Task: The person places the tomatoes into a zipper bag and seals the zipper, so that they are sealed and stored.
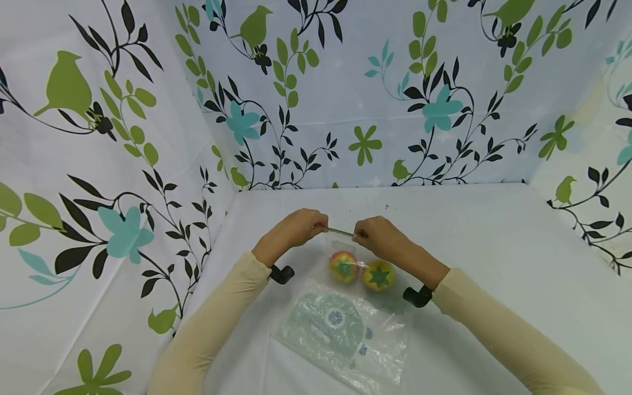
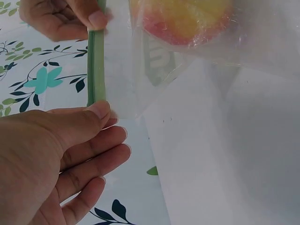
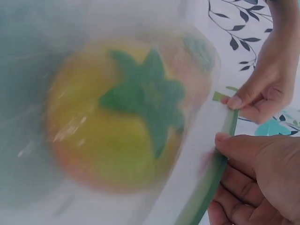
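I see both hands working at the far edge of a clear zip bag (image 1: 345,323) that lies flat on the white table (image 1: 494,263). My left hand (image 1: 291,230) pinches the green zip strip (image 1: 340,232) at its left end, thumb pressed down on it against the curled fingers; the left wrist view shows the thumb tip (image 2: 96,112) right on the strip (image 2: 96,70). My right hand (image 1: 382,237) pinches the same strip a little further along, thumb and forefinger closed on it, which the right wrist view confirms, with the thumb (image 3: 234,143) pressed on the green band (image 3: 211,183). So both hands are clamped on the seal, with a short stretch of it bare between them.

Inside the bag, near the strip, sit two toy tomatoes side by side and just about touching: a red-and-yellow one (image 1: 343,266) on the left and a yellower one (image 1: 378,275) on the right, each with a green star-shaped calyx on top. The right wrist camera sees a tomato (image 3: 126,117) through the film, large and blurred (I cannot tell which of the two it is). The near half of the bag carries a pale green printed patch (image 1: 326,323).

Flowered cloth with green birds (image 1: 66,85) walls the table on three sides. Both forearms wear cream sleeves (image 1: 207,329).
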A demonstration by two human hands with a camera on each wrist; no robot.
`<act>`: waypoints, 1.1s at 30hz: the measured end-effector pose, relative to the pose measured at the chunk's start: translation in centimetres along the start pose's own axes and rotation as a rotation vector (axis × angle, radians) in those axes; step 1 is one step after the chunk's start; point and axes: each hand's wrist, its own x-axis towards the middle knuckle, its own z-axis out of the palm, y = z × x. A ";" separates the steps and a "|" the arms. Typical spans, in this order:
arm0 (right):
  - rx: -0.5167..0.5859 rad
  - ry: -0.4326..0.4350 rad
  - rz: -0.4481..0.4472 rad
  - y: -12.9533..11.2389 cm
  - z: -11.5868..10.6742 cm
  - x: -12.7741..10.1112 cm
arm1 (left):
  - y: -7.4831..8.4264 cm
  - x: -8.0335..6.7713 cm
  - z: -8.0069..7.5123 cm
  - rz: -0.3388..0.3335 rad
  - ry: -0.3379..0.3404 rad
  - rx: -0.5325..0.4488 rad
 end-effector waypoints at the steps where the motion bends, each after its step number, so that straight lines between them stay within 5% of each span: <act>1: 0.006 -0.008 0.000 0.2 -0.2 -0.3 | 0.0 0.1 0.0 -0.006 -0.006 -0.004; 33: 0.069 -0.057 0.090 6.4 -6.0 -9.9 | -1.5 0.5 0.3 -0.039 0.001 -0.016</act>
